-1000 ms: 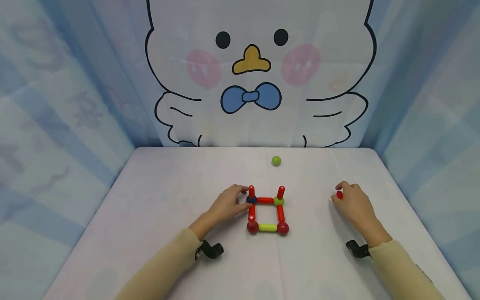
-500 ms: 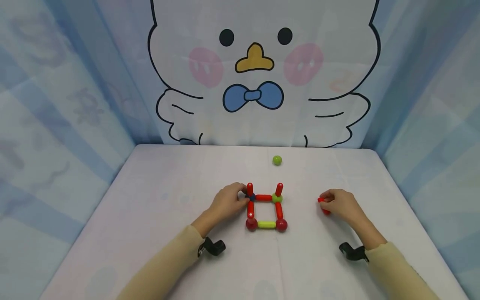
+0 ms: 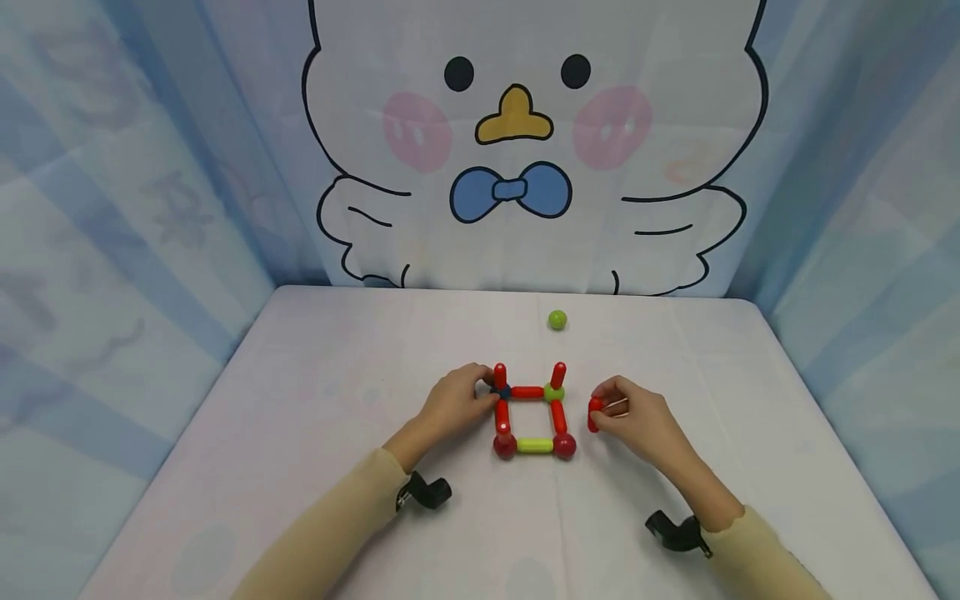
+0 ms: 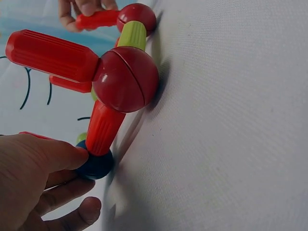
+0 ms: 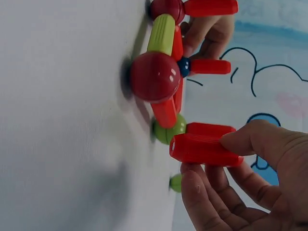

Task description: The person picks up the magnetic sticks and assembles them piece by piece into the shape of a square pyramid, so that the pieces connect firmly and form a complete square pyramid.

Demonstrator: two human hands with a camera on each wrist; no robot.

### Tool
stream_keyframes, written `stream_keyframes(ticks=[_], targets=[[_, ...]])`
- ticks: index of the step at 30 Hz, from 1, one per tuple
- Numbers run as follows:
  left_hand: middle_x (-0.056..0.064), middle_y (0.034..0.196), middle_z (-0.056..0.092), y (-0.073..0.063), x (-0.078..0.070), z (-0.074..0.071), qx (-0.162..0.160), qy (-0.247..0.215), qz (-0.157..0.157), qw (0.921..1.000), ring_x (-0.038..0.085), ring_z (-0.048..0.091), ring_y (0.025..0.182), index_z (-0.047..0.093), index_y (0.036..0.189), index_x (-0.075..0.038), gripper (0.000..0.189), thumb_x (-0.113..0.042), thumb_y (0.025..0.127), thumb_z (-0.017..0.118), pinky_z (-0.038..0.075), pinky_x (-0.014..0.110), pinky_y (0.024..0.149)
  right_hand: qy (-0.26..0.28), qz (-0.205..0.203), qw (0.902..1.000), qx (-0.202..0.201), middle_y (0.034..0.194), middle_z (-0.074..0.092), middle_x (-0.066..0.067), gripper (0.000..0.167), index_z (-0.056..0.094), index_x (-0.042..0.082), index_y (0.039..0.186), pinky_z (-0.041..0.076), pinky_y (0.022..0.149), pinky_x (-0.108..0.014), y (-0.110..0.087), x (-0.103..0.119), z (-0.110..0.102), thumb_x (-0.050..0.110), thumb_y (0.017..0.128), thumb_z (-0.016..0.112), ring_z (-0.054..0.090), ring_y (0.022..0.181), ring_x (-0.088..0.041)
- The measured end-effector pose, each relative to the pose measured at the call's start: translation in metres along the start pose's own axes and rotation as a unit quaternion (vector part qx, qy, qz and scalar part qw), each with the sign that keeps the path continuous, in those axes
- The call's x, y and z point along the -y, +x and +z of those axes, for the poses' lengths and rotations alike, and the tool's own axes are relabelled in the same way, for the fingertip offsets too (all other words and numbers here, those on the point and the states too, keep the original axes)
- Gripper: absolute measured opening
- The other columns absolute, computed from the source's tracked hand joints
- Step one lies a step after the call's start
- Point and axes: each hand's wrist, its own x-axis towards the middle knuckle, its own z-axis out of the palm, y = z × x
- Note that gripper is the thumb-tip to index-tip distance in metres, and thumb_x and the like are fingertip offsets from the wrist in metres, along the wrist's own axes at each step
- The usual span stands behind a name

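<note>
A square frame of magnetic rods and balls lies on the table, with red rods on three sides and a yellow-green rod (image 3: 535, 446) in front. Its corners are a blue ball (image 4: 96, 163), a green ball (image 3: 554, 392) and two dark red balls (image 3: 565, 447). Red rods stand up from the blue, green and front-left balls. My left hand (image 3: 456, 405) pinches the blue ball between thumb and fingers. Just right of the frame, my right hand (image 3: 633, 419) holds a loose red rod (image 5: 207, 150) roughly upright between thumb and fingers, apart from the frame.
A loose green ball (image 3: 557, 320) lies behind the frame, near the table's back edge. Patterned curtains (image 3: 112, 250) enclose the white table (image 3: 375, 350) on the left, right and back. Black wrist cameras (image 3: 675, 532) jut inward from both sleeves.
My right hand has moved left toward the frame, bringing the red rod, which has turned more upright. My left hand stays at the blue ball.
</note>
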Motion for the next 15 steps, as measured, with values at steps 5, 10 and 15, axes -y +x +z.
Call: stream_keyframes(ticks=[5,10,15], targets=[[0.006,0.121,0.07,-0.001,0.0,-0.001,0.002,-0.003,-0.002,1.0,0.023,0.065,0.104,0.068,0.127,-0.008,0.034,-0.021,0.096,0.073,0.057,0.041,0.093,0.027,-0.029,0.9992,-0.002,0.113,0.069,-0.009,0.026,0.062,0.008,0.116,0.062,0.084,-0.04,-0.007,0.012,0.009,0.011,0.093,0.074,0.071,0.103,-0.027],[0.006,0.12,0.071,-0.002,0.0,-0.002,-0.001,-0.001,0.005,1.0,0.023,0.065,0.103,0.068,0.126,-0.008,0.032,-0.02,0.097,0.073,0.057,0.042,0.092,0.035,-0.058,0.9977,0.007,0.11,0.07,-0.006,0.023,0.064,0.01,0.111,0.062,0.083,-0.037,-0.01,0.018,0.018,0.009,0.091,0.075,0.072,0.101,-0.024],[0.007,0.123,0.07,-0.004,-0.004,0.0,-0.001,0.022,-0.001,0.9998,0.024,0.066,0.106,0.067,0.127,-0.008,0.033,-0.02,0.097,0.072,0.057,0.042,0.094,0.037,-0.068,0.9966,0.028,0.111,0.07,-0.005,0.027,0.063,0.011,0.115,0.062,0.086,-0.037,-0.012,0.013,0.027,0.008,0.091,0.075,0.071,0.102,-0.023]])
